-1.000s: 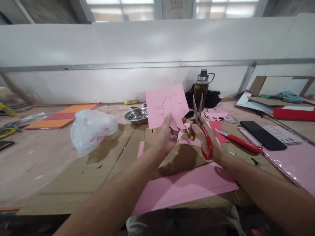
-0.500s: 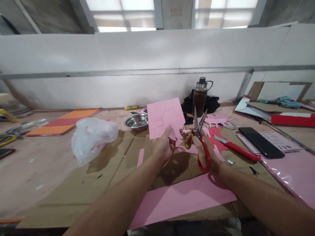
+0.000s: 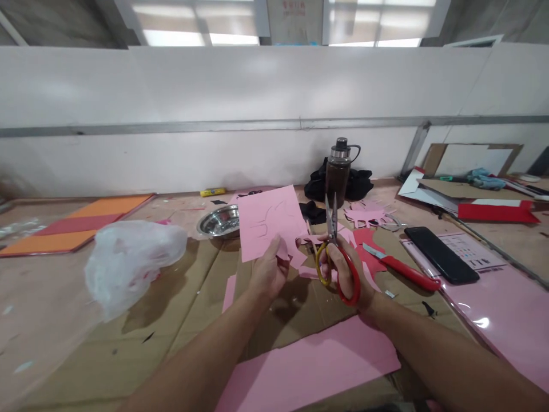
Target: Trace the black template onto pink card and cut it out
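Note:
My left hand (image 3: 271, 269) pinches the lower edge of a pink sheet of paper (image 3: 261, 212) held up above the cardboard. Pencil-like outlines run across the sheet, and its lower right edge is cut unevenly. In my right hand (image 3: 345, 274) is a pair of scissors (image 3: 332, 223) with one red and one yellow handle, blades pointing up and almost closed. The blades stand to the right of the sheet, apart from it. Beneath both hands, pink paper scraps and a larger pink sheet (image 3: 317, 363) lie on the cardboard (image 3: 189, 343).
To the left are a white plastic bag (image 3: 132, 263) and a steel bowl (image 3: 219, 222). A bottle (image 3: 338, 174) stands at the back. On the right lie a red-handled knife (image 3: 407, 270), a black phone (image 3: 441, 254), and a red paper piece (image 3: 369, 246). Orange sheets (image 3: 86, 220) rest at far left.
The scissor blades have drawn closer together. My view has shifted slightly to the right, so most things appear further left. My left hand keeps its hold on the pink sheet.

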The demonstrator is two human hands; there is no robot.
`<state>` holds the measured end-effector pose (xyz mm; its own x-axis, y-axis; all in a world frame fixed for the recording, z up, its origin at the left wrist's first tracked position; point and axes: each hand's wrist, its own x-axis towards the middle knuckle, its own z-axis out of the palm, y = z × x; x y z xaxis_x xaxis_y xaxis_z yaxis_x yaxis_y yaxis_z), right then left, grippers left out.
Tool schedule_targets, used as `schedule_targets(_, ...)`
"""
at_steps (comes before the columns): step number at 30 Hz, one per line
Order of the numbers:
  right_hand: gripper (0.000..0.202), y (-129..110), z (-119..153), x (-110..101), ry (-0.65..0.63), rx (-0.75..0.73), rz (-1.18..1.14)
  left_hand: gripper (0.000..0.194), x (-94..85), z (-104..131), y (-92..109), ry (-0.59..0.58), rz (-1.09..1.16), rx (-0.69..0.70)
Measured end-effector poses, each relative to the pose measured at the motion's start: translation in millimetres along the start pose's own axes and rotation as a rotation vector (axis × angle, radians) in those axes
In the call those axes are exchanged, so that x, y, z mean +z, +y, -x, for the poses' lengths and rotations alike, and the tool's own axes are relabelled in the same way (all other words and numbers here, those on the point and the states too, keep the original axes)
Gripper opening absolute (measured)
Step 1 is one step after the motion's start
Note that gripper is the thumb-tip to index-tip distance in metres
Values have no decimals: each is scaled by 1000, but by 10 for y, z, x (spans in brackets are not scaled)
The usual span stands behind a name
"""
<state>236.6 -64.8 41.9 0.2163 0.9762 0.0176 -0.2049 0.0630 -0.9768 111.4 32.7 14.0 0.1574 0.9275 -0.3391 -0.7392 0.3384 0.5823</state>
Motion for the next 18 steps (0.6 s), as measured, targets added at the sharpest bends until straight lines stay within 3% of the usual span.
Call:
schedule_targets(7,35,118,-144,-67,54,54,-162,13,27,26,11,-9,9,44)
schedule_targets(9,35,136,-140,-64,6,91,-196,16,52,73,16,-14,6,43)
schedule_targets(14,28,-34,-65,7,-79,48,-19,18,150,180,69,-85,36,36)
schedule_targets(18,30,-115,-78,-13,-172,8,-72,22,204,214,122,-106,50,71)
